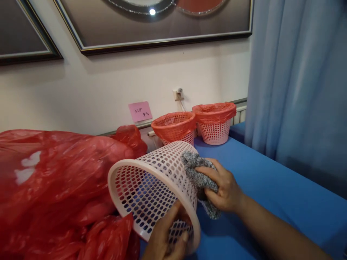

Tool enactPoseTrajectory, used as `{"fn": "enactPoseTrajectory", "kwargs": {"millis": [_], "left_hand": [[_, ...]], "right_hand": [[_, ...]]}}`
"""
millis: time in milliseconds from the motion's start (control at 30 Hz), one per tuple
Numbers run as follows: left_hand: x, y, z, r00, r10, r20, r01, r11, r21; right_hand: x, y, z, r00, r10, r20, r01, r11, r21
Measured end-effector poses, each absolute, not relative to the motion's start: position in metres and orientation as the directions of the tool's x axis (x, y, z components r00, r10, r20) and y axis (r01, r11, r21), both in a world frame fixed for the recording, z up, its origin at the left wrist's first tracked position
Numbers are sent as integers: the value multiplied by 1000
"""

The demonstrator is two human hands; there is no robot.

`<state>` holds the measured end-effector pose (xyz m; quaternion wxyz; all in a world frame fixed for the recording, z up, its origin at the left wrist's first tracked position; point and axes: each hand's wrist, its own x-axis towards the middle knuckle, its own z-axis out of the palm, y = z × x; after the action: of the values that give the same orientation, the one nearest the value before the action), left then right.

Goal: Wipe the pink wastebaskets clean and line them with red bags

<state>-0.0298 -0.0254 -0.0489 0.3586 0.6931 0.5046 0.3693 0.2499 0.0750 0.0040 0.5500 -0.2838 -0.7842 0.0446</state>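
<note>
A pale pink perforated plastic wastebasket [173, 159] lies tilted on its side, its open mouth toward me. My left hand [169, 231] grips the lower rim, with some fingers inside the mouth. In my right hand [223, 186] is a bunched grey speckled cloth [199, 173], pressed against the outer wall of the wastebasket near its base. Part of the cloth hangs below the fingers.
Red plastic bags [59, 187] pile up at the left. Two lined baskets, a nearer one [173, 126] and a farther one [215, 124], stand behind on the blue surface [252, 173]. A socket [178, 95] and pink note [140, 111] are on the wall; a blue curtain [292, 79] hangs right.
</note>
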Motion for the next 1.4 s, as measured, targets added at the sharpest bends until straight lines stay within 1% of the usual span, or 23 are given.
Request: {"fn": "enactPoseTrajectory", "kwargs": {"millis": [67, 133, 200, 233, 267, 300, 400, 467, 533, 633, 700, 767, 867, 933, 1000, 1067, 1100, 1133, 1200, 1267, 1300, 1333, 1400], "left_hand": [[-31, -29, -59, 233, 957, 174, 442, -264, 858], [-24, -28, -56, 207, 946, 250, 322, -307, 896], [-10, -24, -37, 96, 928, 361, 162, -372, 914], [-2, -21, -22, 7, 913, 408, 114, -406, 907], [7, -18, -6, -98, 901, 423, 106, -414, 904], [15, -15, 11, -163, 892, 421, 115, -407, 906], [33, -6, 53, -235, 902, 362, 231, -309, 922], [39, -3, 66, -226, 900, 372, 314, -294, 903], [42, -5, 66, -185, 887, 424, 408, -323, 854], [41, -17, 50, -73, 863, 500, 538, -388, 748], [36, -26, 34, -10, 849, 529, 612, -413, 674], [28, -34, 15, 9, 822, 570, 698, -413, 585], [10, -40, -14, 76, 770, 633, 778, -443, 445], [-2, -41, -29, 150, 696, 702, 786, -514, 342], [-11, -41, -37, 109, 692, 713, 819, -469, 330], [-16, -40, -38, -2, 719, 695, 853, -362, 376], [-18, -39, -36, -51, 725, 687, 861, -316, 398], [-20, -38, -34, -87, 727, 681, 866, -283, 413], [-24, -36, -30, -124, 718, 685, 869, -255, 424], [-29, -33, -29, -116, 710, 694, 866, -270, 422], [-31, -32, -29, -111, 708, 698, 861, -282, 423], [-32, -31, -30, -103, 707, 699, 856, -295, 425], [-32, -30, -33, -81, 712, 697, 841, -327, 431]], "right_hand": [[247, 67, 4, -254, 403, 879, 321, 893, -316], [242, 61, 3, -314, 325, 892, 249, 935, -253], [237, 59, 1, -363, 252, 897, 181, 963, -198], [235, 59, 1, -380, 217, 899, 152, 974, -171], [233, 60, 0, -394, 188, 900, 129, 981, -148], [232, 61, 0, -404, 167, 899, 113, 985, -133], [232, 64, 0, -424, 163, 891, 95, 986, -135], [234, 66, 0, -396, 193, 898, 105, 981, -165], [240, 68, 0, -304, 257, 918, 160, 963, -216], [250, 71, 4, -87, 347, 934, 277, 909, -312], [255, 68, 6, -4, 352, 936, 323, 886, -332], [253, 60, 6, -15, 309, 951, 337, 897, -286], [234, 36, 3, -184, 179, 966, 308, 944, -116], [218, 18, -1, -287, 153, 946, 300, 952, -63], [209, 7, -4, -314, 208, 926, 357, 930, -88], [215, 6, -3, -251, 297, 921, 482, 864, -148], [224, 9, -1, -195, 354, 915, 559, 807, -193], [236, 15, 2, -126, 422, 898, 636, 729, -253], [263, 31, 12, 25, 568, 823, 761, 523, -384], [283, 44, 23, 117, 672, 732, 808, 364, -463], [286, 47, 29, 127, 701, 702, 808, 337, -482], [284, 46, 34, 109, 715, 690, 796, 353, -491], [262, 35, 42, 7, 703, 711, 733, 481, -482]]}}
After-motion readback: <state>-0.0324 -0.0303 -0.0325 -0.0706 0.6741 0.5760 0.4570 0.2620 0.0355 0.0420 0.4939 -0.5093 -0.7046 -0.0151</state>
